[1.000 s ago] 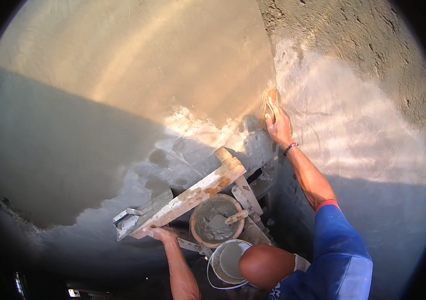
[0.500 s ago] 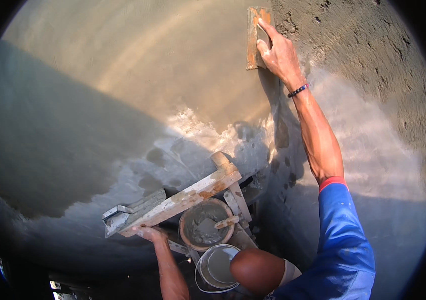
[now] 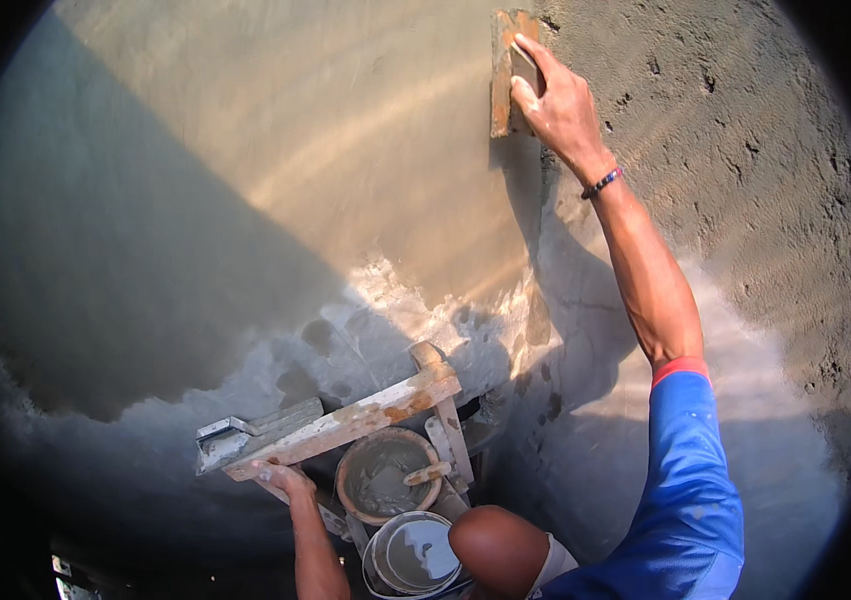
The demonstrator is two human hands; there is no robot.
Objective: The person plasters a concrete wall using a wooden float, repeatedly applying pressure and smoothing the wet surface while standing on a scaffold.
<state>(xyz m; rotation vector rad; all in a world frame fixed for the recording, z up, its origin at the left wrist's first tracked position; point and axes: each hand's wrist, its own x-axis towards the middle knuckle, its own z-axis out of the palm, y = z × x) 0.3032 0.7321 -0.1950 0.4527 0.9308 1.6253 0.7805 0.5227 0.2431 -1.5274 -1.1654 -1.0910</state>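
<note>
My right hand (image 3: 563,108) is closed on a flat plastering float (image 3: 503,75), its face pressed to the wall high up, where smooth damp plaster meets the rough grey part. My left hand (image 3: 286,481) grips the wooden beam (image 3: 346,422) at the top of a stand near its left end; some of its fingers are hidden. Along that beam lies a long metal trowel (image 3: 279,420). Just below the beam, a round tub (image 3: 344,485) holds grey wet mix, with a wooden-handled tool (image 3: 428,473) in it.
A white bucket (image 3: 374,560) stands below the tub, beside my bent knee (image 3: 496,550). The wall's smooth plaster (image 3: 366,150) fills the left and middle; coarse plaster (image 3: 736,130) covers the upper right. Pale wall (image 3: 586,480) shows lower down, with shadow across it.
The float in my right hand has slid a little up the wall. The stand, tub and bucket sit lower and further left in view as my head has shifted. My left hand keeps its grip.
</note>
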